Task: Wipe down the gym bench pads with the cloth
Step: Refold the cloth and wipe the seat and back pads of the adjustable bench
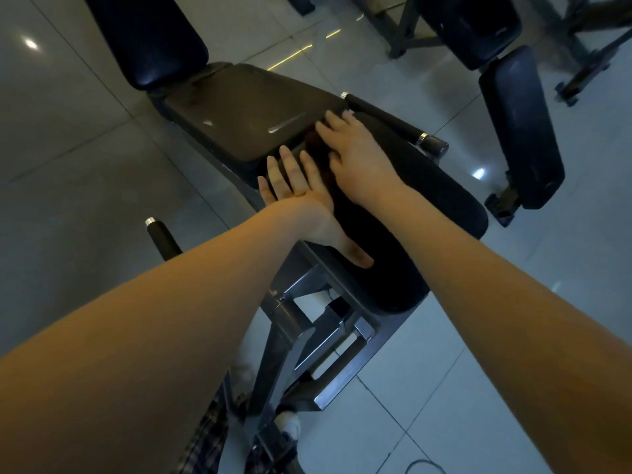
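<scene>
Mid-wipe, by the look of it. Cloth (313,142) (dark, reddish) sits at the seam where the seat pad (239,107) meets the near pad (417,213), mostly under the right hand (355,155); fingers flat and spread, pressing, not curled round it. Left hand (301,200) rests on the near pad's left edge, fingers straight, holding nothing. Seat pad shows streaks; back pad (147,35) likely not yet done.

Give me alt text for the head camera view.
On a gym bench, the right hand presses a dark cloth against the near end of the seat pad; the left hand lies flat beside it.
</scene>
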Motion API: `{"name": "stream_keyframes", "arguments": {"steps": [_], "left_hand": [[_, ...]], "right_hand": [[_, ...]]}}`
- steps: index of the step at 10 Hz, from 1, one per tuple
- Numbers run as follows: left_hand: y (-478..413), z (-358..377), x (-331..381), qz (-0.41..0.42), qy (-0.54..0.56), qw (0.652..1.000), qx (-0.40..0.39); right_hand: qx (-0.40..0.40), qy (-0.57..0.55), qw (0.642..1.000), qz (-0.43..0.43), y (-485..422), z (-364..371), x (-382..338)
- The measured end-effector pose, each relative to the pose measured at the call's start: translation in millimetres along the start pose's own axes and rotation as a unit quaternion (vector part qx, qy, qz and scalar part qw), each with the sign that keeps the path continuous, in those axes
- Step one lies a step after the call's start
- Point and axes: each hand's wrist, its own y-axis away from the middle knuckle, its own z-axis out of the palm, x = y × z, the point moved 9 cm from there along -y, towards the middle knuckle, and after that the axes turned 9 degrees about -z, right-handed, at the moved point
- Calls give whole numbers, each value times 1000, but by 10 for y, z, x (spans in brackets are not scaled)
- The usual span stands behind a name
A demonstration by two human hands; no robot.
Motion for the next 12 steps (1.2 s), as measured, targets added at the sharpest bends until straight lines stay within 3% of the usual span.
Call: {"name": "stream_keyframes", "arguments": {"steps": [1,2,3,4,5,8,9,10,12], "left_hand": [[23,45,31,35,-17,998,-38],[-71,64,25,45,22,999,-10],[-90,112,38,53,3,997,-49],[-54,151,23,66,2,988,-136],[-28,141,32,62,-5,990,-130],[22,69,69,51,-8,996,-79],[-47,54,26,41,1,999,2],[-103,58,-11,27,-3,998,58],[-127,70,-20,31,-12,995,97]], "right_hand": [[-47,-33,998,-32,567,28,58],[-63,-48,995,-65,960,26,6],[-56,-53,996,-55,959,45,34],[-45,-39,998,-37,563,40,52],[-12,-25,999,-30,136,44,40],[29,6,999,14,-288,22,66],[35,4,999,21,-290,42,51],[13,-42,999,23,-150,69,67],[-49,-93,994,12,487,26,27]]}}
